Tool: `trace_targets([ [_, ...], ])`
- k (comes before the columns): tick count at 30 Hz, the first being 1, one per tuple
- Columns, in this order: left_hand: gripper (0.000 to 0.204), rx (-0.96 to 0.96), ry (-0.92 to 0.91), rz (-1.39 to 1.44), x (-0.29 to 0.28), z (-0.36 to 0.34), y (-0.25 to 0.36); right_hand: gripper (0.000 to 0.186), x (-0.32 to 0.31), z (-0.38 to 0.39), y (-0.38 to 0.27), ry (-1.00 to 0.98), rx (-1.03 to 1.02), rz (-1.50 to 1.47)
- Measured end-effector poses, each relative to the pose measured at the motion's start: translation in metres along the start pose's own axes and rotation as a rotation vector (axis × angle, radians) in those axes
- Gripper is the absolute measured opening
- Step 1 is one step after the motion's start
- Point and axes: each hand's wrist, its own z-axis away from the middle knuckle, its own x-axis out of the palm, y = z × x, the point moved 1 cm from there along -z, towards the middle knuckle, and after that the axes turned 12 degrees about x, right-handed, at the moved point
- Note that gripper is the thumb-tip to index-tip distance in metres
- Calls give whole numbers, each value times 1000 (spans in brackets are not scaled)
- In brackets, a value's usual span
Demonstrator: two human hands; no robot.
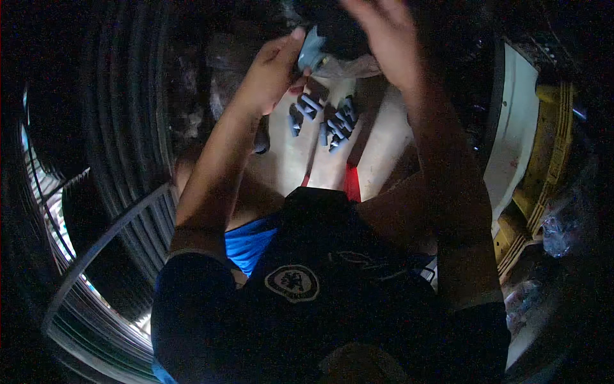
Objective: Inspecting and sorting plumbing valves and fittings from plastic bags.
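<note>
Several short blue-grey pieces [340, 123] are lying scattered on a pale surface [327, 168], on the near side of both hands. Beyond them, the left hand [272, 72] is gripping a pale blue piece [311, 54]; the blurred right hand [391, 46] is spreading open, apart from it.

A dark navy shirt [256, 333] with short sleeves [192, 275] leaves hands [272, 73] and forearms [214, 160] bare, bearing a round, white-edged badge [292, 283] on its left side and a faint pale mark [364, 258] opposite, with bright blue cloth [251, 242] showing beneath
</note>
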Motion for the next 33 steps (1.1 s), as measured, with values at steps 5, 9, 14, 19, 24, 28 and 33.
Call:
trace_targets([
  [5, 47, 134, 298, -245, 25, 15, 31, 38, 34, 22, 2, -352, -55, 103],
  [9, 60, 187, 353, -353, 22, 3, 27, 25, 37, 24, 11, 6, -287, 286],
  [14, 24, 1100, 458, -816, 48, -16, 36, 19, 29, 22, 9, 336, -236, 326],
  [19, 24, 760, 318, -1095, 60, -17, 29, 34, 9, 7, 11, 375, -124, 309],
  [24, 27, 717, 325, -1101, 71, -39, 14, 47, -8, 8, 10, 338, 64, 714],
  [28, 32, 755, 647, -816, 58, -51, 20, 50, -25, 6, 14, 251, -32, 495],
  [33, 35, 463, 135, 192, 30, -58, 20, 56, -24, -14, 40, 109, -322, -130],
])
